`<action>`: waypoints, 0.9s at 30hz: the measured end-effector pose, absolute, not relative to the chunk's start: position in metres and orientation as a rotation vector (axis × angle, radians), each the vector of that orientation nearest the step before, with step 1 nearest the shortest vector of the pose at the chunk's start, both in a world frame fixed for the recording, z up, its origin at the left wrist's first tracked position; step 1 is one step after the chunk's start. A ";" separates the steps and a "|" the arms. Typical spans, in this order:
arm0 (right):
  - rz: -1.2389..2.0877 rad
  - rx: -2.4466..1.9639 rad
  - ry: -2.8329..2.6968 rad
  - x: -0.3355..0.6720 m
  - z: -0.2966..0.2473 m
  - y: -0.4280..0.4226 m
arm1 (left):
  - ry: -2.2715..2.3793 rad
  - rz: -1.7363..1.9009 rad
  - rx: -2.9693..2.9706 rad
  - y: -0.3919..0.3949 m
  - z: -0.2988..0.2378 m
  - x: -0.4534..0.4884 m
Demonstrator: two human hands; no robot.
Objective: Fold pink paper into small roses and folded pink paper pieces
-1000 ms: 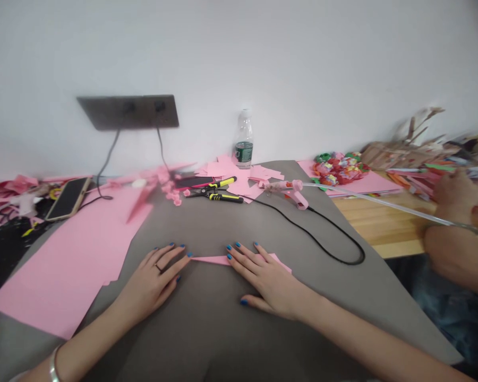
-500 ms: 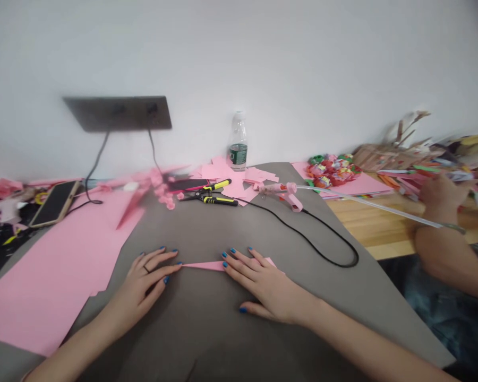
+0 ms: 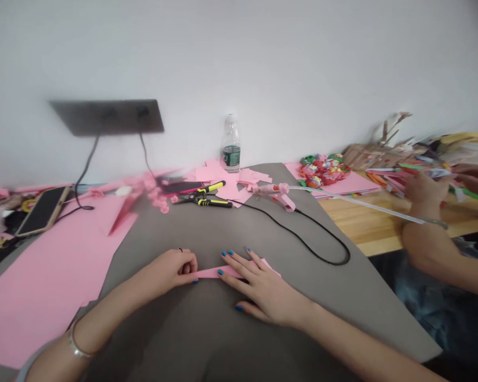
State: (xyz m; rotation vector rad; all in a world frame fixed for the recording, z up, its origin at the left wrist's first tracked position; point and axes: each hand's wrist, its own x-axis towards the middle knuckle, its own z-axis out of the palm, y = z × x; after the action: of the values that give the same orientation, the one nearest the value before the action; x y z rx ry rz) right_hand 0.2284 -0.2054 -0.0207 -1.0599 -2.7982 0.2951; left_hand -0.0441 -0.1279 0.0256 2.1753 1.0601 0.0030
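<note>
A narrow strip of folded pink paper [image 3: 211, 272] lies on the grey table surface between my two hands, tapering to a point at its left end. My left hand [image 3: 174, 269] pinches that pointed tip, its fingers curled in and the thumb below. Flat over the wider right part of the strip lies my right hand [image 3: 258, 286], fingers spread and pressing it down. Some of the paper is hidden beneath those fingers, and a corner shows beyond them.
Behind my hands are yellow-and-black pliers [image 3: 211, 196], a pink glue gun [image 3: 276, 193] with a looping black cord, and a water bottle [image 3: 231, 146]. Large pink paper [image 3: 51, 265] and a phone [image 3: 43, 211] are at left. Paper flowers [image 3: 324, 170] and a co-worker's hand [image 3: 426, 191] are at right.
My left hand has turned and curled its fingers, closing from a flat touch into a pinch on the strip's tip. My right hand stays flat on the paper. The view has shifted slightly.
</note>
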 end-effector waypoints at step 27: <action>1.326 -1.400 -2.551 0.195 0.077 -0.162 | 0.869 -0.085 1.928 -0.157 0.055 -0.020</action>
State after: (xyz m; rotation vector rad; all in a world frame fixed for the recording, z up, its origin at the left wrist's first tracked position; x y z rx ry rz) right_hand 0.1953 -0.1619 0.0774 -1.3996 -2.5510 1.3263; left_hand -0.0199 -0.1572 0.0551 1.9279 0.8693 -0.0849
